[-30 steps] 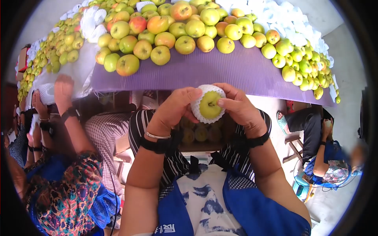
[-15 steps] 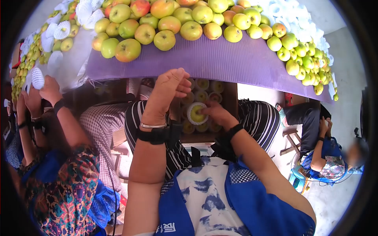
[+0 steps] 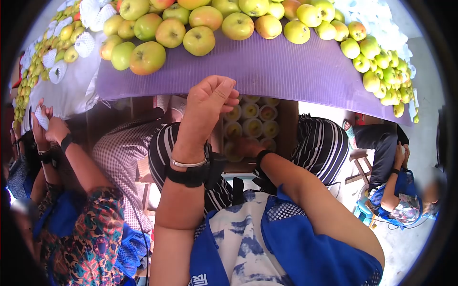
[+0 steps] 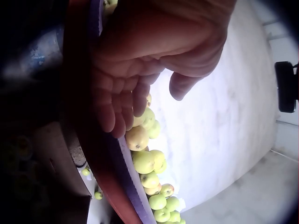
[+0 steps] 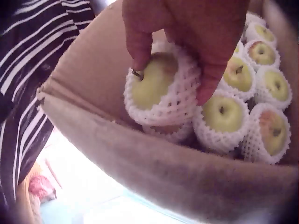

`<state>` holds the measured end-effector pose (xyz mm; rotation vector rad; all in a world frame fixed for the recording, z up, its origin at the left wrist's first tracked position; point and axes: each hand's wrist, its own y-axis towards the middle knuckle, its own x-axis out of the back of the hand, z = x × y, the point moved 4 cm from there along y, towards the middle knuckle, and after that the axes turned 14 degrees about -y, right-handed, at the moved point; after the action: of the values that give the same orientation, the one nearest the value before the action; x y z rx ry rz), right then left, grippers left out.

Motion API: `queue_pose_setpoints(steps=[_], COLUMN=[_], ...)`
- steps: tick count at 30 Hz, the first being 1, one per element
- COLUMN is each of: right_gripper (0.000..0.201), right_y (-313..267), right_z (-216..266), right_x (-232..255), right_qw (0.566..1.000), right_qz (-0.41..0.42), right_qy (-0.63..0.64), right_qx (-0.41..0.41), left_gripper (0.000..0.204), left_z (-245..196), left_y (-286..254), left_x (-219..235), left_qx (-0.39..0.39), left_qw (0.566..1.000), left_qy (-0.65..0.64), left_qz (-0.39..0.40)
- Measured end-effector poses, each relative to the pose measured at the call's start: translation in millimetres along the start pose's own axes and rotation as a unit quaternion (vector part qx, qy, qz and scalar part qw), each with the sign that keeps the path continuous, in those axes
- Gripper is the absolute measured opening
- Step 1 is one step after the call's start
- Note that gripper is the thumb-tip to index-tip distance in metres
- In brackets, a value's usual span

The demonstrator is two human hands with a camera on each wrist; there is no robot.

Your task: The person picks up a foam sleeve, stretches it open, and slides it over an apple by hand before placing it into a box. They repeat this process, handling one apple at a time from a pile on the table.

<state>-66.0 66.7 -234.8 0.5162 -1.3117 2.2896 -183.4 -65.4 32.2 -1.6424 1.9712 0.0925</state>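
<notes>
Cropped by the top edge of the right wrist view at the right hand (image 5: 191,39), and partly hidden behind its fingers at the netted apple (image 5: 156,88), with little to be seen of a second netted apple (image 5: 170,133) just beneath. Too dark and blurred in the head view, down in the carton (image 3: 288,126), to tell those fingertips apart. Cut off there through the apple heap (image 3: 200,40) above and lettering (image 3: 199,279) below.

Head view: wht Chinese-type char. (image 3: 199,279) on blue mesh-panel vest (image 3: 305,233), wearer's L front, low, nr bottom edge of pic; too sm./partial to read w/ certainty. No other txt, nos. or brands legible, incl. wrist views.
</notes>
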Motion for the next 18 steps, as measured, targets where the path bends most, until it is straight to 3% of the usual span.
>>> queue_pose_setpoints(steps=[3, 6, 8, 11, 14, 18], right_gripper=[0.051, 0.048, 0.047, 0.049, 0.048, 0.059], right_y=[6.9, 7.7, 2.3, 10.3, 8.9, -1.6], right_z=[-5.3, 0.0, 8.0, -6.7, -10.1, 0.1], right_x=[-7.2, 2.7, 11.3, -0.3, -2.6, 5.1], right_qw=[0.999, 0.998, 0.995, 0.997, 0.999, 0.999], right_qz=[-0.037, -0.033, 0.010, 0.000, -0.022, -0.021], right_qy=[-0.009, -0.037, -0.102, -0.051, -0.036, -0.031], right_qx=[-0.034, 0.025, -0.011, -0.059, 0.007, -0.036], left_gripper=[0.027, 0.028, 0.028, 0.027, 0.026, 0.025], left_z=[-1.5, -2.3, -3.3, -4.0, -3.4, -2.6], left_y=[0.7, 0.0, -0.7, -1.4, -1.1, -0.8], left_x=[-4.1, -7.9, -10.0, -11.5, -9.7, -9.8], left_qx=[-0.009, -0.006, -0.011, -0.017, -0.020, -0.018], left_qw=[1.000, 0.999, 0.999, 0.999, 0.999, 0.999], left_qy=[0.017, 0.032, 0.039, 0.050, 0.048, 0.043], left_qz=[0.004, -0.005, 0.001, 0.010, 0.016, 0.015])
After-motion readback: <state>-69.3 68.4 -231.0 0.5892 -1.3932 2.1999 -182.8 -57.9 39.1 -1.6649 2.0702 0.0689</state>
